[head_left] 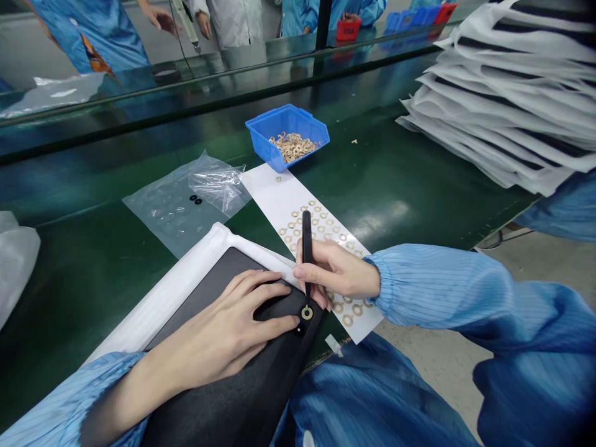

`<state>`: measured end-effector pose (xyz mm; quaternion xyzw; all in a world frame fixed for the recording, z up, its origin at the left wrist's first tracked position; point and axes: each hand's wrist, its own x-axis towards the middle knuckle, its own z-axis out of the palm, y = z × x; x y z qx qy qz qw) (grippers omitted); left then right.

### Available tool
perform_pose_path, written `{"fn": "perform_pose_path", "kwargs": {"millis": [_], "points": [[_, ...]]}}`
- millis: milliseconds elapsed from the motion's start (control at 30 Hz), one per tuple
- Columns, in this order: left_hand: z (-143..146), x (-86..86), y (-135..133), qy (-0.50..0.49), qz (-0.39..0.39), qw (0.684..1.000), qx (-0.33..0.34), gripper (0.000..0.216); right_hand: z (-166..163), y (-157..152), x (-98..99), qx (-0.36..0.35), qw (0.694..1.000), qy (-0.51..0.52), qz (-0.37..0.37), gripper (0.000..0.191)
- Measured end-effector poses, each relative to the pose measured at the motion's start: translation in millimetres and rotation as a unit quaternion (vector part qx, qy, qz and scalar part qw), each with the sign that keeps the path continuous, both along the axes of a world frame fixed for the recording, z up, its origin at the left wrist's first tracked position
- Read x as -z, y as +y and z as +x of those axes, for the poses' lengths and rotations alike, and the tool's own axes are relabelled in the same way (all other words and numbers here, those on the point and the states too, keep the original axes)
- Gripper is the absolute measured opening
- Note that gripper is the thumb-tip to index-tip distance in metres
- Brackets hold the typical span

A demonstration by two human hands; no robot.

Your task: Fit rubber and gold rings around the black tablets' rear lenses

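Observation:
My right hand (333, 270) grips a pair of black tweezers (307, 239) held upright. Their tip touches a small tan ring (307, 313) that lies around a round opening near the corner of a flat black panel (195, 403). Spread flat over the panel, my left hand (233, 323) rests with its fingers apart, the thumb close to the ring. White foam wrapping (162, 298) lies along the panel's far edges. Just beyond my right hand is a white sheet (265, 186) with rows of similar tan rings, partly covered by the hand.
A blue bin (265, 139) of loose tan pieces stands at the sheet's far end. Left of it lies a clear plastic bag (162, 198) with two black rings. White-wrapped panels (503, 105) are stacked at right. Co-workers in blue (93, 37) stand across the green table (372, 174).

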<state>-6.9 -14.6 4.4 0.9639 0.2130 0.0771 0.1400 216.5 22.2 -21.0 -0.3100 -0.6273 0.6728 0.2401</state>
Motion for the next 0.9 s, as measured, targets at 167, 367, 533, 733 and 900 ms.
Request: {"fn": "perform_pose_path", "kwargs": {"millis": [167, 367, 533, 733, 900], "points": [[0.1, 0.6, 1.1, -0.006, 0.002, 1.000, 0.000, 0.038, 0.0, -0.1, 1.5, 0.010, 1.000, 0.003, 0.016, 0.030], [0.1, 1.4, 0.9, -0.015, 0.001, 1.000, -0.003, 0.038, 0.0, -0.8, 1.3, 0.013, 1.000, -0.007, 0.015, 0.022], [0.0, 1.5, 1.6, -0.010, 0.004, 1.000, 0.001, 0.038, 1.1, -1.7, -0.5, 0.015, 0.999, -0.017, 0.030, 0.022], [0.0, 0.6, 0.6, -0.008, 0.011, 1.000, -0.006, 0.037, 2.4, -0.9, -1.1, 0.013, 0.997, -0.034, 0.062, 0.019], [3.9, -0.4, -2.9, 0.000, 0.020, 1.000, -0.009, 0.038, 3.2, -3.0, 0.2, 0.030, 0.974, -0.047, 0.218, 0.018]]}}
